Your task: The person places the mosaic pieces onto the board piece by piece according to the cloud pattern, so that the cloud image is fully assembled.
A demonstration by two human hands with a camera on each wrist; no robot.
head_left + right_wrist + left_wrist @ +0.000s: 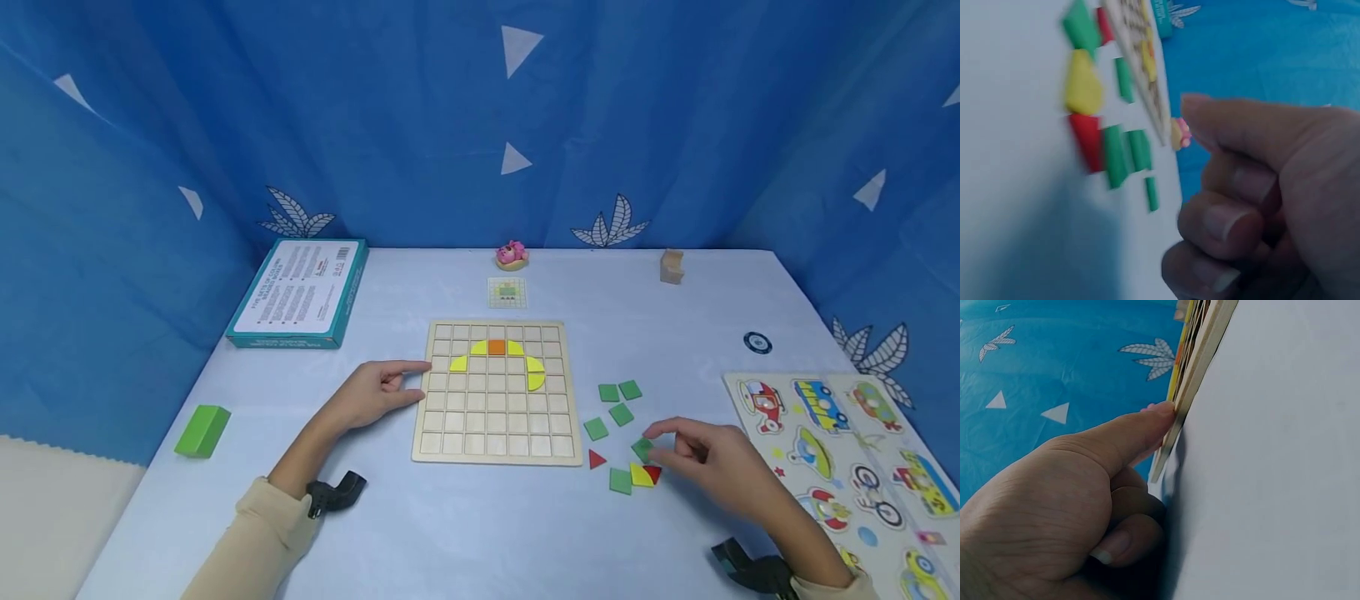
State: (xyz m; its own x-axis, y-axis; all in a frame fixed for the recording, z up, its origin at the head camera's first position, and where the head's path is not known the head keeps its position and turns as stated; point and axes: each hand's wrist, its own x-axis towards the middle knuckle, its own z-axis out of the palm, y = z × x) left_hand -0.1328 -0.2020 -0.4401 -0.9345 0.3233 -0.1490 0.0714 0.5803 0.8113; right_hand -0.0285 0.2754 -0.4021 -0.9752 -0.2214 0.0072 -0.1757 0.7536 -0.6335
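Note:
A wooden grid board (465, 433) lies mid-table, with yellow quarter-round tiles (536, 382) and one orange square tile (497, 347) set in an arch. At its left edge, my left hand (367, 396) touches the frame with index finger and thumb; the left wrist view shows the thumb (1141, 434) against the board's side. To the right lie several loose green square tiles (620, 481), red triangles (596, 459) and a yellow tile (641, 475). Over them hovers my right hand (720, 467), thumb and index finger apart above a green tile (642, 450). Nothing shows between its fingers in the right wrist view.
Behind the board lie a small pattern card (507, 292) and a pink figurine (512, 255). A teal box (300, 292) and green block (202, 432) are on the left. A picture puzzle board (847, 450), a dark round disc (757, 342) and a wooden piece (671, 267) are right.

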